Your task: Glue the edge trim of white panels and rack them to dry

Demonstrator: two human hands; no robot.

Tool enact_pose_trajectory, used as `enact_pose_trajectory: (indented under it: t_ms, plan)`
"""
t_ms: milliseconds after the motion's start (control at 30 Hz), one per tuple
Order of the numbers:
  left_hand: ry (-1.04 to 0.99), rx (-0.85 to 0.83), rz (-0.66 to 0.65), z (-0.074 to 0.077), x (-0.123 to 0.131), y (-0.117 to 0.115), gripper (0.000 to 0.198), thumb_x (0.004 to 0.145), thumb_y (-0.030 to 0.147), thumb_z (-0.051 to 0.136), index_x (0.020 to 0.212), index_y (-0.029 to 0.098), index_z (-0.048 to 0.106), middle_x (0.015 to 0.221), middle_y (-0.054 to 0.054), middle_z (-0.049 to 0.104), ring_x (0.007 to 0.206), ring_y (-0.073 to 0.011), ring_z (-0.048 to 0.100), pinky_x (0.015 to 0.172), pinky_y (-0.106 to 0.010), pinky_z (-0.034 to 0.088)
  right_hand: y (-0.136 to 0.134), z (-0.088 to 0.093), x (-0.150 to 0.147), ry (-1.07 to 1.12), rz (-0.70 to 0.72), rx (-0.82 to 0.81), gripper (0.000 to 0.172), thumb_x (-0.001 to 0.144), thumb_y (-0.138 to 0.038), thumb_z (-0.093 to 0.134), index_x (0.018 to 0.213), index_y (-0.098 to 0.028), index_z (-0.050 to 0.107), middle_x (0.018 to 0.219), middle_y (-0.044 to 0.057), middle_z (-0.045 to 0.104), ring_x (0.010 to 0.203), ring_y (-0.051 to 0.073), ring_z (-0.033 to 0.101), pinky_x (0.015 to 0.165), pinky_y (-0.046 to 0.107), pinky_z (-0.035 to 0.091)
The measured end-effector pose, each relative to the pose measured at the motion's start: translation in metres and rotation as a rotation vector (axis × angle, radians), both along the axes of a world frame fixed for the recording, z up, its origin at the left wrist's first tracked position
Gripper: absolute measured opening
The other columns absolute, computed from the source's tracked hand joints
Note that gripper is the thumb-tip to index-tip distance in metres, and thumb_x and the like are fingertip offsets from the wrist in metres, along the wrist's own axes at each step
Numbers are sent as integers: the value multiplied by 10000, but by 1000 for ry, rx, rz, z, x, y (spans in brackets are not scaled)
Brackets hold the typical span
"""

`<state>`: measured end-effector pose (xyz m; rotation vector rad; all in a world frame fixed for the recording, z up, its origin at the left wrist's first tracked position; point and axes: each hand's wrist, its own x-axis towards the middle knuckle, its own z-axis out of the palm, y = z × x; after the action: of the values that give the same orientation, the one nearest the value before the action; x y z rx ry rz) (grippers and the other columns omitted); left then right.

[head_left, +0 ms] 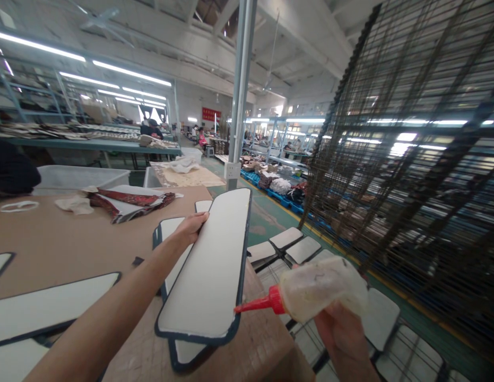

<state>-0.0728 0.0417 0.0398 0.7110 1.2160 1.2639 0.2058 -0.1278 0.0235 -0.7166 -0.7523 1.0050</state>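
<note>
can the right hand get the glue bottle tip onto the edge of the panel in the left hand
Probably yes: the right hand holds the glue bottle with its red nozzle right by the dark edge of the white panel, which the left hand grips. Nothing sits between them.

Your head cam: faces forward-down over table corner, left hand, right hand close below; single view.

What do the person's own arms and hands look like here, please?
The left arm is bare along its whole visible length, with no sleeve or cuff. The left hand and right hand are ungloved, with no visible ring, watch or bracelet.
</note>
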Motion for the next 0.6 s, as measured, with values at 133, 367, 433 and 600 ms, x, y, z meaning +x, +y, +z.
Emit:
enact_pose_trajectory:
  t_ms: [133,367,433,600]
  plan:
    - [-23,1,38,-2,-5,0,215,907,306,569,997,122,633,901,-36,676,715,-129,646,642,-295,556,-1,-3,2,6,-4,24,786,453,-434,885,1177,-264,631,985,124,736,861,351,697,686,467,589]
    - [-20,8,111,-5,-14,3,169,871,271,619,930,118,655,783,-39,705,673,-155,670,622,-299,567,0,-11,-2,36,-9,42,758,499,-396,875,1199,-269,615,1009,107,736,938,350,685,726,455,587]
    - [-20,13,139,-7,-17,6,113,807,233,685,845,127,668,635,-37,694,612,-188,674,575,-292,561,-1,-13,-3,33,-5,56,756,521,-386,869,1218,-266,601,1029,108,732,956,354,681,784,489,571]
    - [-19,32,196,-14,-27,10,62,796,143,648,735,138,637,498,-19,655,476,-169,622,493,-248,520,-8,-20,-3,9,25,76,634,668,-333,798,1253,-253,568,1023,125,732,889,336,700,794,512,564]
